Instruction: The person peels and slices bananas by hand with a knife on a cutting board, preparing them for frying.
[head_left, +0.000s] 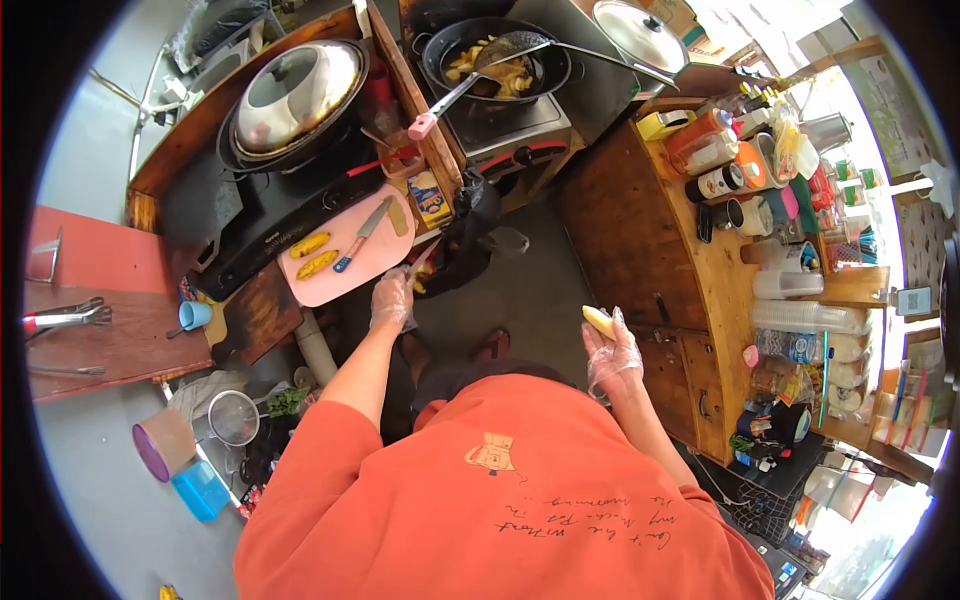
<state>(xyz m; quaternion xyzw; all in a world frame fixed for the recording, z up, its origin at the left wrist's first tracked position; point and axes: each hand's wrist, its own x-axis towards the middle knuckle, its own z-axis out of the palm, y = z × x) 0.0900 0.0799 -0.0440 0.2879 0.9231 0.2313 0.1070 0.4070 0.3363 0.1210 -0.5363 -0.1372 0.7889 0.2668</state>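
My left hand [393, 298], in a clear plastic glove, is closed at the right edge of the pink cutting board [352, 275]; a strip that looks like peel hangs by its fingers, over a dark bag [475, 225]. My right hand [612, 358], also gloved, holds a pale peeled banana [599, 322] out to the right, over the floor. Two yellow bananas [314, 254] lie on the board beside a knife [364, 233] with a blue handle. A brown piece of peel [398, 221] rests near the board's far right corner.
A wok [440, 62] of frying yellow pieces, with a ladle and skimmer, stands on the stove ahead. Left of it is a lidded pan [300, 95]. Bottles and cups crowd the wooden cabinet [690, 250] at right. A blue cup [195, 316] stands at left.
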